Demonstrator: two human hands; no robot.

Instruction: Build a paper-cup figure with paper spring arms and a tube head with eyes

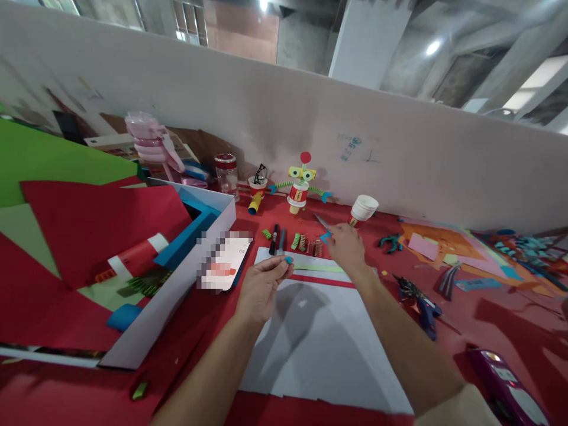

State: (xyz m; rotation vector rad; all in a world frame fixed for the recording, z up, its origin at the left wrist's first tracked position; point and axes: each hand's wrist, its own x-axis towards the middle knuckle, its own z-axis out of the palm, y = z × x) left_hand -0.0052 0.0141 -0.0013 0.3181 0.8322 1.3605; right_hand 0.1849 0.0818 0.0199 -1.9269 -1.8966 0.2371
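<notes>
My left hand (266,281) is closed in a pinch on a small blue paper piece (289,260), above the white sheet (323,343). Farther right, my right hand (348,247) is wrapped round scissors (322,222); a pointed metal blade sticks out to the upper left, and the handles are hidden in the fingers. A blue paper scrap (326,238) shows beside these fingers; whether they touch it I cannot tell. Between the hands, a light green strip (319,268) and a red strip (323,280) lie across the sheet. Folded green paper springs (296,241) and markers (274,239) lie just beyond.
A paper-cup figure (297,194) stands at the back, near stacked white cups (364,208). On the left is a white box (168,284) with coloured paper. A glue gun (421,307), pliers (390,242) and a purple device (506,378) lie to the right.
</notes>
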